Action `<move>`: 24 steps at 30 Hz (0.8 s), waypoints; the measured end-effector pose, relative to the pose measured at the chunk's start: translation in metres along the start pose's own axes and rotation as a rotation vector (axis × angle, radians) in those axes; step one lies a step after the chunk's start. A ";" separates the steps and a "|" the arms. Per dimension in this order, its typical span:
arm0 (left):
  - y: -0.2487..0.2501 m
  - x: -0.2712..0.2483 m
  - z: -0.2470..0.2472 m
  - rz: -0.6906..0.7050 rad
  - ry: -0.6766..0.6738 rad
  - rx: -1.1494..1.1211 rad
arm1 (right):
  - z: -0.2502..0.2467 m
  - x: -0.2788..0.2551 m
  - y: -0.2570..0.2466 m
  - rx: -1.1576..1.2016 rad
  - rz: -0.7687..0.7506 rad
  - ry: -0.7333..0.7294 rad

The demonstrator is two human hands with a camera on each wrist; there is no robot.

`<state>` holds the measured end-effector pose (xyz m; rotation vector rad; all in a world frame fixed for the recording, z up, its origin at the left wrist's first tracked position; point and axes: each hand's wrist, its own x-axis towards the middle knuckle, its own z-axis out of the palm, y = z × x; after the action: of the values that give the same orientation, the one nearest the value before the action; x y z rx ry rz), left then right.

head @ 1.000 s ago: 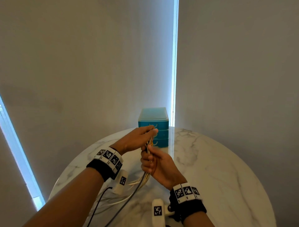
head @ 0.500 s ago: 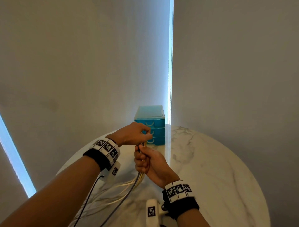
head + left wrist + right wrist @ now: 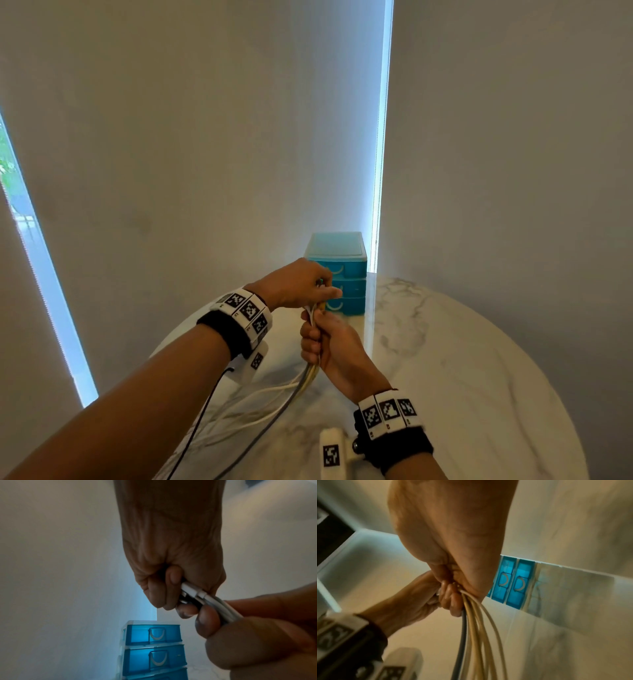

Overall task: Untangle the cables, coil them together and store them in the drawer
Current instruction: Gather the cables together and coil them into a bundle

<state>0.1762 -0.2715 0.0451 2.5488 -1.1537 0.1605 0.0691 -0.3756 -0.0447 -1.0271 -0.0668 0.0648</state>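
Your right hand [image 3: 329, 346] fists the cables [image 3: 274, 397] upright; left hand [image 3: 298, 284] just above pinches their plug ends; drawers [image 3: 346, 274] just beyond, far side

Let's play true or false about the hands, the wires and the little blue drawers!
1. The right hand grips a bundle of cables. True.
2. The blue drawer unit has a drawer pulled open. False: the drawers in view look closed.
3. The left hand pinches the cable ends above the right hand's grip. True.
4. All the cables are black. False: most are pale, one dark grey.
5. The drawer unit stands on the marble table. True.
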 end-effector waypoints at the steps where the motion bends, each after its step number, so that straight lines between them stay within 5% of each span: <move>1: 0.000 -0.002 -0.001 0.000 -0.016 -0.002 | 0.002 0.000 0.000 -0.045 -0.003 0.012; 7: -0.003 -0.016 -0.006 -0.013 -0.025 -0.040 | 0.008 0.002 0.002 -0.243 -0.058 0.063; 13: -0.005 -0.015 -0.003 0.007 0.116 0.031 | 0.006 -0.003 -0.003 -0.180 -0.029 0.029; 18: -0.016 -0.012 -0.010 -0.021 0.196 0.103 | -0.010 -0.003 -0.020 -0.237 -0.263 0.382; 20: -0.018 -0.013 -0.014 -0.022 0.261 0.158 | 0.000 -0.016 -0.026 -0.109 -0.168 0.159; 22: -0.012 -0.014 -0.019 -0.014 0.330 0.210 | 0.022 -0.027 -0.022 -0.115 0.088 -0.128; 24: -0.004 -0.018 -0.023 -0.020 0.364 0.247 | 0.037 -0.022 -0.008 0.009 0.250 -0.221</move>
<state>0.1681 -0.2489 0.0612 2.5860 -1.0163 0.7710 0.0445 -0.3505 -0.0194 -1.0117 -0.1392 0.4059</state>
